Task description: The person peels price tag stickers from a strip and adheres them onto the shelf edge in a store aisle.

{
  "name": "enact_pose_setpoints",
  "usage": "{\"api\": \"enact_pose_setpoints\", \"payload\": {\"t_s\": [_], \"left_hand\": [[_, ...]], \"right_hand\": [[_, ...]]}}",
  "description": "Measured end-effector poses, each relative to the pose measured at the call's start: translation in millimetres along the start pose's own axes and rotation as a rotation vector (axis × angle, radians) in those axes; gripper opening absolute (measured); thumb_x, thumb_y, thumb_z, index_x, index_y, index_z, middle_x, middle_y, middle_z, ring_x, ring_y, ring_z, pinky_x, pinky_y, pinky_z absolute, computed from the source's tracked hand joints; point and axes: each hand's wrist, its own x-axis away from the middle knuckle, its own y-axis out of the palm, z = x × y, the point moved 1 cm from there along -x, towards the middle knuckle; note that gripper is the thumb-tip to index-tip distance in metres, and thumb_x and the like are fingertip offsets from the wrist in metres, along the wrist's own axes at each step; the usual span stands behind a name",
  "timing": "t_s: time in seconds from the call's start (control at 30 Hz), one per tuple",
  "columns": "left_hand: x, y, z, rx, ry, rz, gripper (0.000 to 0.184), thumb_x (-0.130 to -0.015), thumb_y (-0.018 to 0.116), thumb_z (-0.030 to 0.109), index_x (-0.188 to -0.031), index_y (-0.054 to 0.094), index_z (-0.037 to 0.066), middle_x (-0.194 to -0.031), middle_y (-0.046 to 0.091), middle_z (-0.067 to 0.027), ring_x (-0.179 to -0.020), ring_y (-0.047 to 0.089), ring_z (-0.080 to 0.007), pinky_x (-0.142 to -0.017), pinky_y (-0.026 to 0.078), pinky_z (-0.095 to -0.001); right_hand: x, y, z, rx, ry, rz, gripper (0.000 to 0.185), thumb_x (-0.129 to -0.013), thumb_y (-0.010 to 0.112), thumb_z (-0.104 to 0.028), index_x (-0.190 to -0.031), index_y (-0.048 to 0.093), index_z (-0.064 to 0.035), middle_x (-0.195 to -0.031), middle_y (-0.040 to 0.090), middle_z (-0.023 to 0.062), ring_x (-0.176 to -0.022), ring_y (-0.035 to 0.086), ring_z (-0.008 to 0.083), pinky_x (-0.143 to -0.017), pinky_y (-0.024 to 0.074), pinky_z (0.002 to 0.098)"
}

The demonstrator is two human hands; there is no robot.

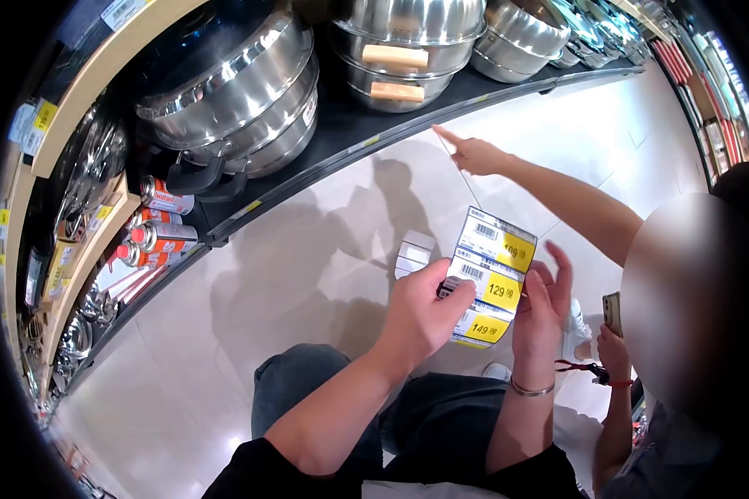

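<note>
My left hand (424, 312) is closed on a sheet of price labels (499, 259), its thumb pressed on the front. The sheet has white and yellow sections printed with barcodes and prices; 129 and 149 are readable. A pale folded strip (414, 252) shows just beyond the left fingers; whether that hand also holds it I cannot tell. My right hand (539, 320) is at the sheet's right edge, with thumb and fingers apart and loosely curved. Whether it touches the sheet is unclear.
Steel steamer pots (258, 100) line a low dark shelf (333, 158), with gas canisters (162, 237) at its left end. Close on my right, another person points a hand (474, 156) toward the shelf. That person's other hand holds a phone (612, 313).
</note>
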Motion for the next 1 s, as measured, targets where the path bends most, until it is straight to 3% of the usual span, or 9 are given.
{"api": "enact_pose_setpoints", "payload": {"t_s": [0.13,0.2,0.43,0.5,0.53,0.6,0.73,0.83,1.0], "left_hand": [[2.1,-3.8,-5.3,-0.096,-0.024,-0.072,0.020,-0.076,0.048,0.006,-0.092,0.052,-0.005,-0.082,0.059,-0.0090,-0.069,0.056,-0.0095,-0.061,0.044,-0.0220],[4.7,-5.9,-10.4,-0.207,-0.006,-0.066,0.020,-0.075,0.050,0.008,-0.090,0.053,-0.004,-0.081,0.059,-0.0099,-0.067,0.056,-0.0104,-0.059,0.044,-0.0219],[11.8,-4.2,-7.3,-0.267,-0.034,-0.058,0.023,-0.073,0.052,0.012,-0.090,0.054,-0.004,-0.081,0.060,-0.0125,-0.066,0.058,-0.0133,-0.057,0.044,-0.0226],[14.3,-4.3,-3.7,-0.324,0.037,-0.006,0.023,-0.070,0.052,0.017,-0.079,0.052,-0.004,-0.069,0.057,-0.0184,-0.062,0.058,-0.0245,-0.055,0.043,-0.0294],[15.0,-5.1,-2.3,-0.327,0.042,-0.002,0.023,-0.070,0.052,0.017,-0.079,0.052,-0.004,-0.069,0.057,-0.0184,-0.062,0.058,-0.0245,-0.055,0.043,-0.0294],[15.1,-4.5,-2.0,-0.450,0.031,-0.033,0.021,-0.073,0.052,0.013,-0.087,0.054,-0.003,-0.078,0.060,-0.0141,-0.066,0.058,-0.0156,-0.057,0.044,-0.0241],[10.7,-0.3,-6.1,-0.535,0.119,-0.029,0.021,-0.072,0.054,0.013,-0.085,0.053,-0.003,-0.077,0.059,-0.0142,-0.067,0.058,-0.0173,-0.059,0.044,-0.0247],[11.0,2.5,-0.3,-0.372,0.221,0.130,0.021,-0.071,0.057,0.013,-0.086,0.053,-0.002,-0.078,0.057,-0.0136,-0.069,0.057,-0.0182,-0.060,0.044,-0.0255],[12.6,-4.2,5.5,-0.592,0.398,0.124,0.012,-0.069,0.061,0.008,-0.078,0.055,0.001,-0.071,0.052,-0.0076,-0.060,0.050,-0.0145,-0.053,0.040,-0.0233]], "right_hand": [[0.4,-5.3,7.8,0.074,-0.144,0.008,0.032,-0.077,0.051,-0.002,-0.107,0.041,-0.0017,-0.086,0.053,0.0075,-0.076,0.049,0.0096,-0.067,0.0397,0.0199],[1.6,-11.6,11.2,0.263,-0.108,-0.174,0.028,-0.075,0.054,-0.001,-0.102,0.047,0.0000,-0.090,0.053,0.0078,-0.077,0.050,0.0103,-0.069,0.0405,0.0206],[6.6,-9.2,14.0,0.084,0.273,-0.313,0.028,-0.075,0.056,-0.006,-0.102,0.050,0.0019,-0.090,0.055,0.0080,-0.083,0.051,0.0111,-0.072,0.0408,0.0210],[5.4,-13.5,16.9,0.098,0.317,-0.345,0.027,-0.075,0.057,-0.008,-0.099,0.051,0.0015,-0.089,0.055,0.0070,-0.081,0.050,0.0100,-0.069,0.0405,0.0202],[4.4,-15.9,17.9,0.117,0.364,-0.376,0.025,-0.075,0.058,-0.010,-0.097,0.053,0.0011,-0.088,0.055,0.0059,-0.078,0.050,0.0089,-0.066,0.0403,0.0195],[1.1,-24.1,15.7,0.192,0.314,-0.392,0.021,-0.074,0.059,-0.010,-0.091,0.056,0.0011,-0.083,0.053,0.0038,-0.075,0.047,0.0079,-0.064,0.0385,0.0189],[-9.4,-31.1,11.0,0.341,0.104,-0.407,0.011,-0.072,0.061,-0.008,-0.076,0.059,0.0020,-0.069,0.042,-0.0004,-0.066,0.038,0.0070,-0.058,0.0328,0.0181],[-9.5,-23.9,8.5,0.353,0.081,-0.452,0.009,-0.070,0.061,-0.005,-0.073,0.059,0.0031,-0.067,0.036,-0.0004,-0.065,0.035,0.0077,-0.057,0.0310,0.0182],[-13.2,-17.5,10.6,0.355,0.042,-0.487,0.007,-0.069,0.061,-0.002,-0.073,0.059,0.0027,-0.068,0.037,-0.0002,-0.065,0.036,0.0075,-0.056,0.0304,0.0177]]}}
